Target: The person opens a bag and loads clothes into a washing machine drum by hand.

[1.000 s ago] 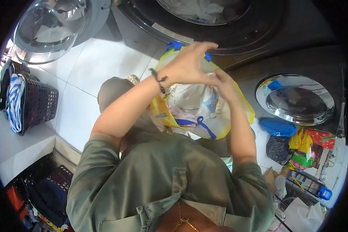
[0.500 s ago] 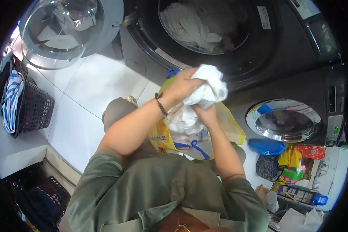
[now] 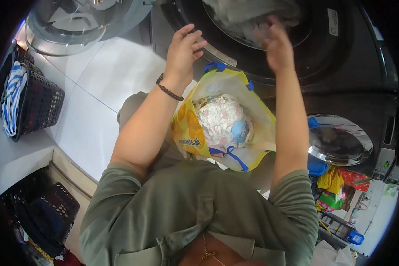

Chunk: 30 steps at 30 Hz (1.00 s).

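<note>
My left hand [image 3: 184, 51], with a dark beaded bracelet at the wrist, is raised open in front of the dark front-loading machine [image 3: 323, 62], fingers apart and empty. My right hand [image 3: 277, 46] is blurred at the round drum opening, fingers apart, just below pale laundry [image 3: 239, 13] inside. Between my forearms a yellow and translucent bag [image 3: 186, 131] with blue handles gapes open, holding white printed fabric [image 3: 217, 111] and something light blue.
An open glass door [image 3: 66, 26] hangs top left. A perforated basket [image 3: 40, 106] with striped cloth stands left on tiled floor [image 3: 88, 102]; a dark basket [image 3: 66, 208] sits lower left. Another machine door [image 3: 339, 142] is right, beside colourful bags [image 3: 330, 179] and assorted items.
The white bundle that both hands gripped half a second ago has left them. My hands have separated and moved up toward the drum, the right one farther, uncovering the printed fabric in the bag.
</note>
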Motion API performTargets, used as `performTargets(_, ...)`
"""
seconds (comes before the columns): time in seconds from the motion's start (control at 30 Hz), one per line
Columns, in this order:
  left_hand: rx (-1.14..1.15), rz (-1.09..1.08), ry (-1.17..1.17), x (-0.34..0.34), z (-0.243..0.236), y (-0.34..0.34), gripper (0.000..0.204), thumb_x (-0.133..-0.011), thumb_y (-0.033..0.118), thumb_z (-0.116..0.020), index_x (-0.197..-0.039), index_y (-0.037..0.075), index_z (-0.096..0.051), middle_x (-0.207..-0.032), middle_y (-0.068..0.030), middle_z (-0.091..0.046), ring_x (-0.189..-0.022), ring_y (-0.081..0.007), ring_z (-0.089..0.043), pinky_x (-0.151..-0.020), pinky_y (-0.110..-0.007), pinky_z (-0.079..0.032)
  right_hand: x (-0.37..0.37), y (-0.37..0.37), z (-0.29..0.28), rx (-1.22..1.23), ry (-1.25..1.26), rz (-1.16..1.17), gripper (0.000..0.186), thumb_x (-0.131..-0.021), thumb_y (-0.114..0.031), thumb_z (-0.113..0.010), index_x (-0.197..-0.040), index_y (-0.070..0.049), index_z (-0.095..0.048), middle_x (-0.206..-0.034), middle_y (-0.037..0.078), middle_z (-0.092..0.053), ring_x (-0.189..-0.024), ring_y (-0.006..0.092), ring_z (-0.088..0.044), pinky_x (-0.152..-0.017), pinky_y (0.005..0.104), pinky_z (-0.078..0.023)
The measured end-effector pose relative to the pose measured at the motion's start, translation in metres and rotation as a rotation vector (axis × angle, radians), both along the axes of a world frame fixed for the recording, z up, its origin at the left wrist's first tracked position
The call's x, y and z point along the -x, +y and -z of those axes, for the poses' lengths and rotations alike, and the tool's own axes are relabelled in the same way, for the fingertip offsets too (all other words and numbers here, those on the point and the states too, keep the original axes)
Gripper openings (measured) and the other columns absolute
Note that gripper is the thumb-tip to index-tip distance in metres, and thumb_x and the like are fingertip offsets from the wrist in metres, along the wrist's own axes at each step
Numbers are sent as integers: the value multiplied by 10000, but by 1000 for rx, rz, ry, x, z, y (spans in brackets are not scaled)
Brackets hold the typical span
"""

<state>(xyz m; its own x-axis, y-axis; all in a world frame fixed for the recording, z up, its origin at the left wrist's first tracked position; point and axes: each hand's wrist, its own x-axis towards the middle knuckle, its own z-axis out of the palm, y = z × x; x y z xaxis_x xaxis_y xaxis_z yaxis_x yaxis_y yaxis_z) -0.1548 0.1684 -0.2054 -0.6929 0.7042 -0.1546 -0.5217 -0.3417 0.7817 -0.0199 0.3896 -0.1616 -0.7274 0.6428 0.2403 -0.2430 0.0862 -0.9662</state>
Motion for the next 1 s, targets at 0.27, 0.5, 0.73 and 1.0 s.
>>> performTargets(0.27, -24, 156, 42, -15, 4, 9, 367, -949, 202, -560, -1282, 71, -481, -1143, -62, -605, -921, -172, -622, -784, -299, -460, -111, -97, 215, -388, -1422, -373, 634, -740, -342, -777, -1287, -95, -575, -1280, 157, -598, -1018, 287, -649, -820, 407, -536)
performTargets(0.5, 77, 221, 39, -28, 20, 24, 344, -939, 196, -582, -1253, 70, -517, -1117, -54, -607, -868, -147, -629, -734, -263, -465, -166, -115, 306, -924, -1652, -92, 386, -853, -228, -563, -1238, -239, -594, -1404, 157, -457, -1231, 347, -497, -934, 462, -458)
performTargets(0.73, 202, 442, 708, -42, 28, 35, 614, -814, 297, -753, -1318, 67, -489, -1172, -85, -595, -998, -186, -589, -890, -323, -464, -109, -73, 203, -552, -1011, 125, 292, -877, -195, -541, -1133, -79, -620, -1004, 233, -665, -949, 408, -638, -842, 468, -489)
performTargets(1.0, 377, 503, 1005, -76, 22, 34, 579, -778, 347, -751, -1228, 25, -582, -1060, -200, -675, -1007, -328, -653, -880, -394, -503, -74, -81, -2, 30, 101, 35, 338, -917, -41, -594, -1238, 24, -508, -1145, 97, -619, -1038, 128, -566, -937, 279, -441)
